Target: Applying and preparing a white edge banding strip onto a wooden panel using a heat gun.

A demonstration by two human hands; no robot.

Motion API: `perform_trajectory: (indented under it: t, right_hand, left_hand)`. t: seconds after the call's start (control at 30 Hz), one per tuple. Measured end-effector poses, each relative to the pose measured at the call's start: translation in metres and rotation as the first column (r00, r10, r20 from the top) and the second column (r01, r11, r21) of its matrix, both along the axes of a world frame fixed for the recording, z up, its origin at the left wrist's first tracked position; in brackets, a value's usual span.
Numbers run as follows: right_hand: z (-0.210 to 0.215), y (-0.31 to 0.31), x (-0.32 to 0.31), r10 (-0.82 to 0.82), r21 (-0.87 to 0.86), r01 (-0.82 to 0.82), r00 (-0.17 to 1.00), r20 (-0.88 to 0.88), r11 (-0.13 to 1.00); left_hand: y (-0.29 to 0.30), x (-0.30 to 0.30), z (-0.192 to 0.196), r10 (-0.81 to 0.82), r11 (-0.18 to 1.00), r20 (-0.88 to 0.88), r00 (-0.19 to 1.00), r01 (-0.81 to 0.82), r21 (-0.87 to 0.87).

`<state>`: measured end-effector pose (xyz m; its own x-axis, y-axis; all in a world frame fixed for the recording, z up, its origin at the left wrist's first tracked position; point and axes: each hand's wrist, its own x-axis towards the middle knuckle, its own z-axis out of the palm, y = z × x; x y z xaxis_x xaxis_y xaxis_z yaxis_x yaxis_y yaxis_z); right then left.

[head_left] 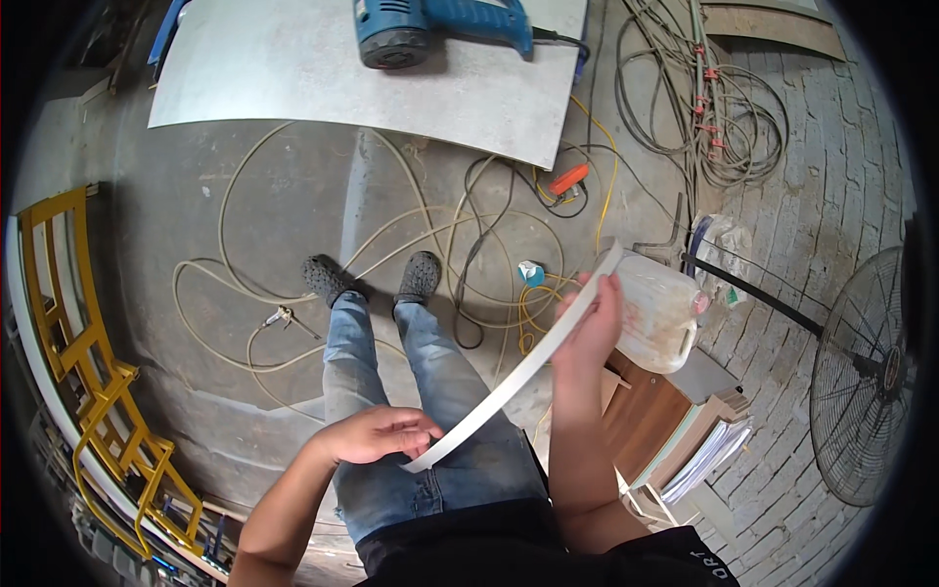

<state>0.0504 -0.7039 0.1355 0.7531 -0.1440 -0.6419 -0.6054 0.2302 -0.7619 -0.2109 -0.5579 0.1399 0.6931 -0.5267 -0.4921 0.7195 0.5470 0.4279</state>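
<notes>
A long, narrow white strip (521, 376), slightly bowed, runs slantwise in front of my legs. My right hand (593, 315) is closed round its upper part, and the strip's top end sticks out past the fingers. Over my lap, my left hand (383, 435) has its fingers loosely stretched toward the strip's lower end. The fingertips are beside or lightly touching it; I cannot tell which. A blue heat gun (440, 27) lies on a pale grey panel (264, 83) at the far side, its cord running off to the right.
Hoses and cords (235, 274) loop over the floor around my feet. Beyond my right hand stands a dirty translucent jug (657, 313), with a wooden cabinet (646, 416) and a black fan (866, 372) nearby. A yellow metal frame (93, 362) stands at left.
</notes>
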Motion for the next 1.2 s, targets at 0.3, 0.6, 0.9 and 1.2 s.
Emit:
perform_trajectory:
  t: [0.3, 0.6, 0.9, 1.2]
  right_hand:
    - [0.018, -0.005, 0.056, 0.018, 0.175, -0.077, 0.948, 0.319, 0.982]
    - [0.045, 0.05, 0.031, 0.312, 0.332, -0.403, 0.903, 0.295, 0.853]
    - [0.005, 0.087, 0.015, 0.42, 0.14, -0.441, 0.894, 0.154, 0.887]
    - [-0.002, 0.117, 0.003, 0.449, 0.376, -0.438, 0.891, 0.061, 0.817]
  left_hand:
    - [0.012, -0.018, 0.027, -0.017, 0.983, 0.095, 0.995, -0.001, 0.185]
    - [0.046, -0.087, 0.01, 0.062, 0.666, -0.112, 0.992, 0.042, 0.745]
    - [0.069, -0.175, 0.024, 0.463, 0.879, -0.188, 0.866, -0.421, 0.223]
    - [0.081, -0.204, 0.033, 0.556, 0.804, -0.189, 0.809, -0.467, 0.368]
